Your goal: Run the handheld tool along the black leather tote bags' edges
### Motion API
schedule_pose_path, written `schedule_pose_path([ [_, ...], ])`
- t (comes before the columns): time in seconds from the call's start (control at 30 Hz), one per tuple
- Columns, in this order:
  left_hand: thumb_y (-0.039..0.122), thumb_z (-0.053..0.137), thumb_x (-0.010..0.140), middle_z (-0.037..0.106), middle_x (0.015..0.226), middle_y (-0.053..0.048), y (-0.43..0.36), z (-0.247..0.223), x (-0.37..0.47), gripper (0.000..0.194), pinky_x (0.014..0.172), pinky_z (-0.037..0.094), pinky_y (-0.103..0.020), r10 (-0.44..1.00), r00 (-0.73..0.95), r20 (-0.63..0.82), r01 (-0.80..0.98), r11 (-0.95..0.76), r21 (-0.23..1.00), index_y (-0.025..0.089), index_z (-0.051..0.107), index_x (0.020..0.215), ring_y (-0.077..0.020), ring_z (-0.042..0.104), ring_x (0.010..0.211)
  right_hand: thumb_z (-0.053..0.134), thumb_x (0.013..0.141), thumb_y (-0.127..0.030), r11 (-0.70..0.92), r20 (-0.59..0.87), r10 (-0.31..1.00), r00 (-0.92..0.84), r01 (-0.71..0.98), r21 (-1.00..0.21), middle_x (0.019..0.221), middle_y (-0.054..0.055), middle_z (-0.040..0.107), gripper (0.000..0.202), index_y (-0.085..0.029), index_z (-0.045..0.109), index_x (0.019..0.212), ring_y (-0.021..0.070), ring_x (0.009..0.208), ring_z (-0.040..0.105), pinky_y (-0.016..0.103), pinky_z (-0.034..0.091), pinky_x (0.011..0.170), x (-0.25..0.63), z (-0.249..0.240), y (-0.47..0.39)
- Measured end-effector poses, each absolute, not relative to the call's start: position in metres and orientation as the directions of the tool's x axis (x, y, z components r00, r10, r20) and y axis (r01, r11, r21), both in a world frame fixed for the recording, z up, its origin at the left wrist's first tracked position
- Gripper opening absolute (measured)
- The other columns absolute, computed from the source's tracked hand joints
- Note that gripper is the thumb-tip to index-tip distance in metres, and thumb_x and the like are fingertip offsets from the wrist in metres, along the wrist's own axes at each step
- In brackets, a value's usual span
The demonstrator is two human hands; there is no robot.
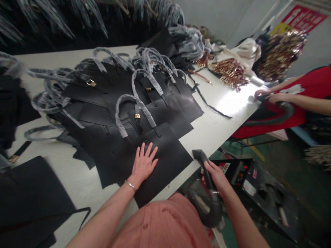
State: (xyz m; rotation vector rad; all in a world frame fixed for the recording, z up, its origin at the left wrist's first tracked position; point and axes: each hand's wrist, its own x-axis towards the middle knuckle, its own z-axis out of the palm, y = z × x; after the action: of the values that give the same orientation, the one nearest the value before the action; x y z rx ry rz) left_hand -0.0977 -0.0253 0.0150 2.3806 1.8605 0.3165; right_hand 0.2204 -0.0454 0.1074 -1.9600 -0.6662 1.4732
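My left hand [144, 162] lies flat, fingers spread, on a black leather bag panel [169, 151]. The panel has a curved handle in clear plastic wrap [119, 115] and a strap with a gold buckle [137, 116]. In my right hand [216, 174] is a black hose nozzle [199, 155] with a flattened tip, fingers closed round it. Its tip is at the table's edge, close to the panel's right corner. The thick hose [215, 208] bends down below my hand. More black panels with wrapped handles [88, 89] overlap behind the front one.
A black machine [247, 175] with red lights stands right of the table [186, 179]. Across the far right, another person's hands [274, 96] hold a hose in bright light. Brown straps with metal clasps [230, 72] lie at the back; more black pieces [28, 193] lie left.
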Motion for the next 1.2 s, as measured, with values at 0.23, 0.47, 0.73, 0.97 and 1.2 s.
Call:
schedule_pose_path([
  [0.23,0.037,0.054,0.093,0.030,0.159,-0.008,-0.025,0.017,-0.096,0.055,0.116,0.019,-0.060,0.971,0.221,0.089,0.939,-0.237,0.251,0.027,0.046,0.146,-0.0389,0.016,0.147,0.067,0.082,-0.046,-0.731,-0.701,0.679,0.216,0.118,-0.672,0.060,-0.002,0.065,0.066,-0.021,0.048,0.140,0.0145,0.042,0.059,0.022,0.044,0.036,0.236,0.124,-0.068],
  [0.47,0.038,0.052,0.094,0.032,0.158,-0.009,-0.025,0.019,-0.099,0.053,0.115,0.021,-0.060,0.966,0.247,0.081,0.946,-0.258,0.197,0.025,0.046,0.145,-0.0396,0.018,0.147,0.067,0.081,-0.051,-0.692,-0.653,0.694,0.302,0.033,-0.721,0.061,-0.003,0.063,0.063,-0.019,0.054,0.134,0.0136,0.041,0.057,0.022,0.044,0.037,0.221,0.106,-0.060],
  [0.73,0.011,0.045,0.094,0.056,0.135,-0.016,-0.009,0.030,-0.040,0.032,0.102,0.043,-0.045,0.893,0.443,0.079,0.856,-0.447,0.259,0.014,0.061,0.122,-0.0281,0.053,0.120,0.071,0.075,-0.058,-0.633,-0.575,0.726,0.377,0.041,-0.773,0.063,-0.004,0.066,0.078,-0.022,0.048,0.140,0.0136,0.045,0.059,0.023,0.046,0.040,0.242,0.108,-0.069],
  [0.97,0.014,0.049,0.095,0.064,0.097,-0.007,0.019,0.019,0.050,0.015,0.073,0.050,-0.029,0.659,0.743,0.117,0.602,-0.734,0.313,0.016,0.063,0.100,-0.0189,0.058,0.089,0.076,0.069,-0.059,-0.660,-0.609,0.689,0.393,-0.007,-0.751,0.062,-0.004,0.069,0.092,-0.020,0.044,0.145,0.0162,0.046,0.060,0.024,0.047,0.041,0.239,0.109,-0.092],
  [1.2,0.012,0.052,0.090,0.060,0.077,-0.011,0.036,0.003,0.069,0.021,0.055,0.046,-0.032,0.362,0.917,0.167,0.324,-0.921,0.217,0.012,0.065,0.073,-0.0203,0.058,0.072,0.078,0.064,-0.061,-0.683,-0.632,0.656,0.412,-0.033,-0.730,0.061,-0.003,0.069,0.101,-0.018,0.040,0.147,0.0179,0.047,0.061,0.026,0.047,0.042,0.255,0.108,-0.098],
])
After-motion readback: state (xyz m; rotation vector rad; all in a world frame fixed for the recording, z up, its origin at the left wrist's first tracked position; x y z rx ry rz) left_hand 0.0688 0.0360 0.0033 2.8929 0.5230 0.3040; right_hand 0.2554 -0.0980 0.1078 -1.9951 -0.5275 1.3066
